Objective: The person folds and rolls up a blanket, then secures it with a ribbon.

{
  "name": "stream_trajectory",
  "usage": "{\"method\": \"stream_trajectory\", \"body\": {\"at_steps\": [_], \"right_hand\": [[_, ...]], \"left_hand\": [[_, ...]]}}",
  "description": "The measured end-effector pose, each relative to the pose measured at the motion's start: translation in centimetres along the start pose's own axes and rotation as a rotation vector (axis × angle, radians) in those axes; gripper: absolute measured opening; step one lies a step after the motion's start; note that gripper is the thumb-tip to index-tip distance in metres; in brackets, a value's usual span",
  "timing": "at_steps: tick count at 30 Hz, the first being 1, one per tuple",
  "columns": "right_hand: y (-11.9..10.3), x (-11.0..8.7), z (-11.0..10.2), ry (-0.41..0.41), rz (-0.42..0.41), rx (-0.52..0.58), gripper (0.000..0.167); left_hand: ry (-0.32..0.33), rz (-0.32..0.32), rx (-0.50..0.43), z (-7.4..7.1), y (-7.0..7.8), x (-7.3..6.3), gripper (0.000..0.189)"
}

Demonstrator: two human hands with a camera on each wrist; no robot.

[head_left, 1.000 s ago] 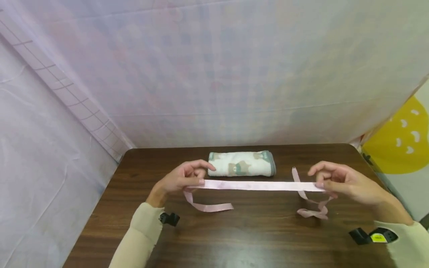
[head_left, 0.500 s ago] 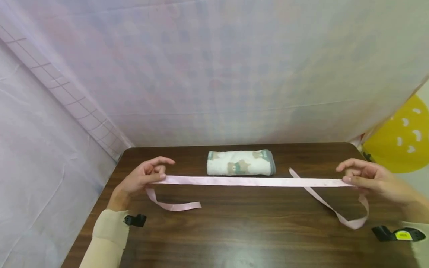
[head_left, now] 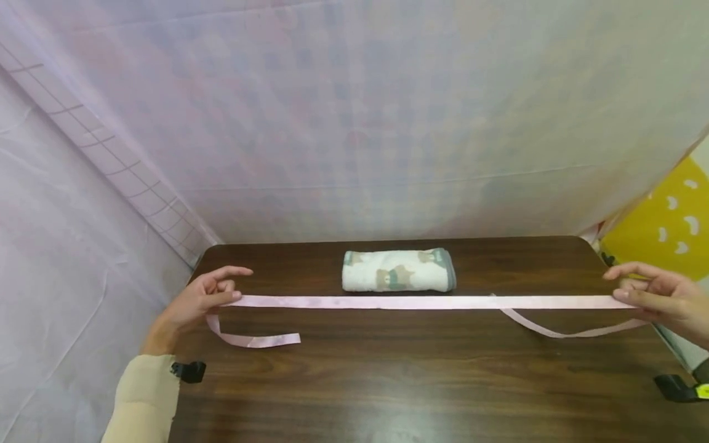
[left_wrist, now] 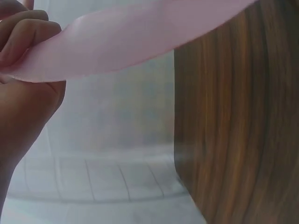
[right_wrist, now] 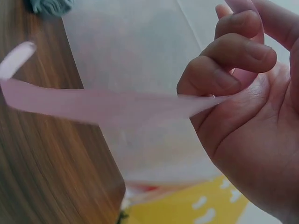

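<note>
Left hand (lower left) and right hand (lower right) pinch a pink ribbon, taut across lower centre; above it, rolled towel on table, curtain behind.

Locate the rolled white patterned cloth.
In the head view, the cloth lies slightly right of centre near the far edge of the brown wooden table, just beyond the pink ribbon.

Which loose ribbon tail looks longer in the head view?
The tail by the right hand, sagging widely; the left hand's shorter tail ends below the stretched ribbon.
</note>
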State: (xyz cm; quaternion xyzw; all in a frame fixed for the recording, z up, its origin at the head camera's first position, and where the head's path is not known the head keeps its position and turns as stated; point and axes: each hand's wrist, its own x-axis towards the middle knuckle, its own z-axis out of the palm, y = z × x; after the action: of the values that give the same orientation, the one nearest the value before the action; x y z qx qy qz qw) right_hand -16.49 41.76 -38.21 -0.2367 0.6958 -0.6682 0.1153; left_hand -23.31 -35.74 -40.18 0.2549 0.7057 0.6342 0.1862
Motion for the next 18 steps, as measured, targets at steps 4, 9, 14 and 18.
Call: {"method": "stream_trajectory", "body": {"at_steps": [4, 9, 14, 18], "right_hand": [[0.4, -1.3, -1.7, 0.121, -0.002, -0.016, 0.053], [1.4, -2.4, -4.1, 0.239, 0.018, 0.048, 0.053], [2.4, -3.2, -5.8, 0.318, 0.009, 0.047, 0.052], [3.2, -3.8, -6.7, 0.408, 0.027, -0.049, 0.045]], "left_hand": [[0.028, -0.014, 0.045, -1.2, -0.1, -1.0, 0.043], [0.019, -0.040, 0.013, -2.7, -0.2, -2.2, 0.048], [-0.015, -0.070, 0.021, -3.8, -0.2, -3.3, 0.053], [-0.048, -0.141, 0.015, -4.6, -0.2, -4.2, 0.054]]}}
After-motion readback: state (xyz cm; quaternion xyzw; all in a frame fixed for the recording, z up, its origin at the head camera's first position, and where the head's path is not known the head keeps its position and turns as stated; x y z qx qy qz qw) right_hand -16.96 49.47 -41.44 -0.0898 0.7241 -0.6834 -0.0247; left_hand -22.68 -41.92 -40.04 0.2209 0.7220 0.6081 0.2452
